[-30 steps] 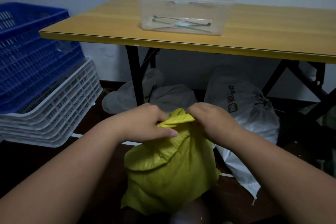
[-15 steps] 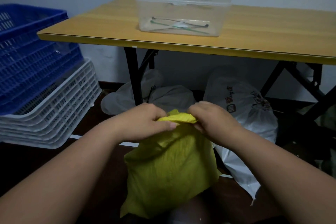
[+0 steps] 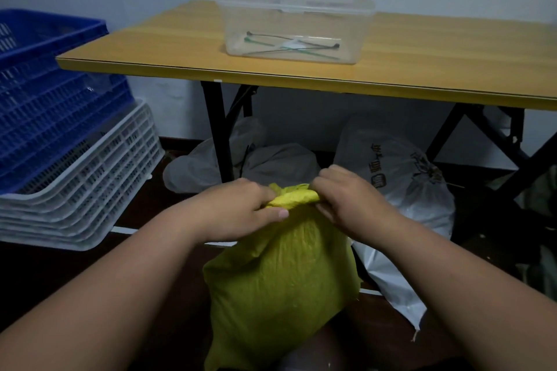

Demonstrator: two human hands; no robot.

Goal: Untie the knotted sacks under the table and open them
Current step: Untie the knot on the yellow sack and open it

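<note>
While the yellow sack point(image 3: 280, 289) stood on the floor nearest the camera, the left grip point(image 3: 241, 209) and right grip point(image 3: 351, 197) each pinched its bunched top, fingers curled round the fabric. Just beyond the right grip a white sack point(image 3: 401, 187) leaned under the counter point(image 3: 422, 69); beyond the left lay grey sacks point(image 3: 277, 161). Left of the left grip sat stacked crates point(image 3: 69, 141). Farthest, a clear tub point(image 3: 297, 27) rested on the counter.
</note>
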